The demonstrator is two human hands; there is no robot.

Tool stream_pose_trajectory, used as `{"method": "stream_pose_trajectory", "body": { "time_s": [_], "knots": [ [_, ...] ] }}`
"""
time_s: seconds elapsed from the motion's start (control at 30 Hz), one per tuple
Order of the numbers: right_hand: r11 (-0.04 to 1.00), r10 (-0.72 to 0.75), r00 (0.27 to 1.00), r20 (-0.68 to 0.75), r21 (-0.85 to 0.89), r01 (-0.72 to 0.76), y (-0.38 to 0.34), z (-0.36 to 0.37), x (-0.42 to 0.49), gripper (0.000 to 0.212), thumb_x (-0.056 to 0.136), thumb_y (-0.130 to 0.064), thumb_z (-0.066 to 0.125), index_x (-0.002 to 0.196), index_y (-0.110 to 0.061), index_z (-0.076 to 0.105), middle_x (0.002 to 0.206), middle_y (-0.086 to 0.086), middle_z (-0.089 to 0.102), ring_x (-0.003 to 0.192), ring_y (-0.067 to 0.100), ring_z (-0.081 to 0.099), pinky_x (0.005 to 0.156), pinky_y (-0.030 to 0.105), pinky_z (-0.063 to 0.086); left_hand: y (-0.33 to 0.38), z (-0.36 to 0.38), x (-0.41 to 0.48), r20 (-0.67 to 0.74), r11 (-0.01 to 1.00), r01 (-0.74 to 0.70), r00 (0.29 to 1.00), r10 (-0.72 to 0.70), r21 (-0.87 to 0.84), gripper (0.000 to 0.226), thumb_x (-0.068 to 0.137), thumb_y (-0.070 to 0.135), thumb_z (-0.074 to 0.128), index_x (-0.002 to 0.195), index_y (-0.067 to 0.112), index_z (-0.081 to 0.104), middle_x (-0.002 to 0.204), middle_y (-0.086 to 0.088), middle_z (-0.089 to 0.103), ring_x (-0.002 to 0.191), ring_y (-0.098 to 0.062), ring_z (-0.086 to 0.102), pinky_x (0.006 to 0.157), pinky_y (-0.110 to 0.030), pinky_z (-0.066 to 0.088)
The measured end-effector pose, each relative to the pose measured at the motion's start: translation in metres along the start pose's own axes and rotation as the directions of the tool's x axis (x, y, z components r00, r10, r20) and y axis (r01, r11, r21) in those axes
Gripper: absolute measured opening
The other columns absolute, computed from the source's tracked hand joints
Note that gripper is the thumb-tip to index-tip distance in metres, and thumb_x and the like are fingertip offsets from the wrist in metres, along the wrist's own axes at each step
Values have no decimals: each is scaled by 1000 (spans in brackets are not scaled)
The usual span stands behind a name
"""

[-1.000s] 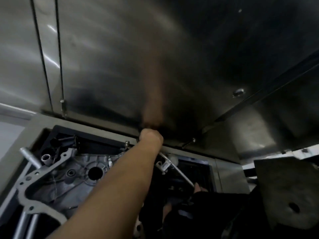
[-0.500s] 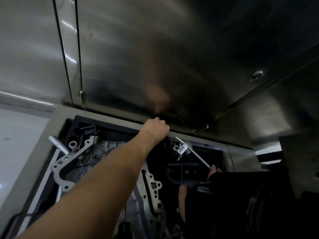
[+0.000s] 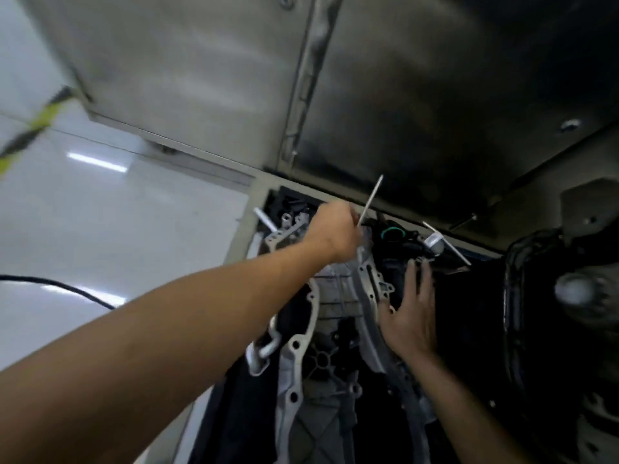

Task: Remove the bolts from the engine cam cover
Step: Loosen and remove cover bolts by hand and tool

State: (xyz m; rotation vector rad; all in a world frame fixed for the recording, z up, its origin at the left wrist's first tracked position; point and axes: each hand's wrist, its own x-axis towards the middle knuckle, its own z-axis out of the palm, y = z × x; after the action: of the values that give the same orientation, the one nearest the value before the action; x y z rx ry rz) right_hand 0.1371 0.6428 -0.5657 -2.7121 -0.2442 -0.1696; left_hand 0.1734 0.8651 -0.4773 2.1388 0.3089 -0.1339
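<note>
The engine lies in front of me, with a silver aluminium cover (image 3: 338, 296) on its left and the black cam cover (image 3: 398, 262) to the right of it. My left hand (image 3: 335, 234) reaches over the engine's far end and grips a thin metal rod (image 3: 370, 199) that sticks up and to the right. My right hand (image 3: 410, 313) lies flat on the black cover, fingers straight and holding nothing. Beyond its fingertips, a silver socket tool with a cross handle (image 3: 435, 244) stands on the cover, untouched. No bolt is plain to see.
Steel cabinet doors (image 3: 201, 78) rise just behind the engine. White floor (image 3: 100, 229) with a black cable (image 3: 67, 289) and yellow-black tape (image 3: 40, 118) is at the left. A dark housing with a round grey knob (image 3: 576, 289) crowds the right side.
My right hand has let go of the socket tool's handle and now lies flat on the cover. My left hand now grips a thin rod. The view has swung left.
</note>
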Motion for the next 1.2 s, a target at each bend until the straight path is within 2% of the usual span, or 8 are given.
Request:
{"method": "stream_pose_trajectory", "body": {
  "time_s": [0.1, 0.3, 0.37, 0.47, 0.63, 0.83, 1.0, 1.2],
  "knots": [
    [1000, -8, 966, 258, 29, 0, -51, -17, -31, 78, 95, -47, 51, 157, -29, 7, 165, 0, 11, 150, 23, 15, 116, 39, 22, 7, -42, -61, 57, 986, 127, 991, -122, -110, 22, 82, 13, 77, 100, 1, 70, 96, -18, 73, 88, -31, 70, 78, -43, 58],
    [915, -310, 859, 407, 373, 153, -135, -119, -91, 69, 92, -70, 32, 149, -53, -2, 153, -36, 1, 149, 1, 6, 118, 27, 16, 82, -134, -208, 69, 813, 200, 978, -195, -547, 76, 81, -20, 61, 145, 16, 40, 108, -27, 59, 77, -33, 63, 68, -44, 61],
    [849, -426, 839, 337, 470, 242, -160, -179, -110, 57, 98, -58, 40, 142, -65, 3, 145, -48, 6, 139, -15, 15, 111, 11, 18, 124, -157, -256, 27, 791, 119, 991, -128, -600, 81, 84, -20, 59, 149, 20, 34, 108, -32, 61, 73, -30, 64, 61, -33, 61],
    [782, -500, 848, 176, 513, 355, -188, -286, -131, 59, 98, -44, 47, 149, -53, 18, 149, -25, 35, 123, -19, 33, 98, -2, 23, 201, -178, -316, -27, 767, -23, 1000, 7, -642, 69, 87, -16, 58, 144, 18, 43, 90, -23, 64, 72, -25, 63, 66, -31, 59],
    [644, -594, 775, -216, 450, 619, -189, -464, -157, 62, 92, -27, 59, 149, -33, 34, 120, -14, 53, 103, 5, 56, 90, 22, 48, 349, -196, -391, -151, 775, -283, 959, 240, -565, 32, 87, -7, 60, 117, 2, 65, 77, -8, 71, 63, -15, 68, 62, -23, 59],
    [534, -572, 609, -549, 315, 785, -156, -641, -159, 60, 90, -22, 66, 144, -22, 43, 110, -10, 61, 88, 2, 60, 76, 24, 54, 528, -173, -446, -313, 679, -601, 799, 514, -422, 16, 88, -1, 63, 88, 11, 73, 70, -4, 72, 65, -14, 68, 66, -25, 60],
    [532, -409, 507, -759, 253, 808, -106, -731, -103, 30, 87, -14, 72, 116, -13, 65, 89, -9, 63, 78, 6, 61, 65, 16, 49, 626, -128, -417, -124, 615, -550, 793, 596, -566, 9, 89, 7, 60, 90, 8, 69, 78, -7, 71, 73, -17, 69, 69, -26, 58],
    [536, -269, 545, -794, 347, 770, -49, -779, -9, 15, 87, -15, 74, 97, -17, 63, 76, -1, 63, 71, 14, 61, 65, 21, 49, 695, -78, -333, 8, 567, -326, 863, 505, -756, 10, 88, 7, 61, 81, 9, 67, 82, -7, 72, 69, -13, 69, 64, -22, 58]
  ]
}}
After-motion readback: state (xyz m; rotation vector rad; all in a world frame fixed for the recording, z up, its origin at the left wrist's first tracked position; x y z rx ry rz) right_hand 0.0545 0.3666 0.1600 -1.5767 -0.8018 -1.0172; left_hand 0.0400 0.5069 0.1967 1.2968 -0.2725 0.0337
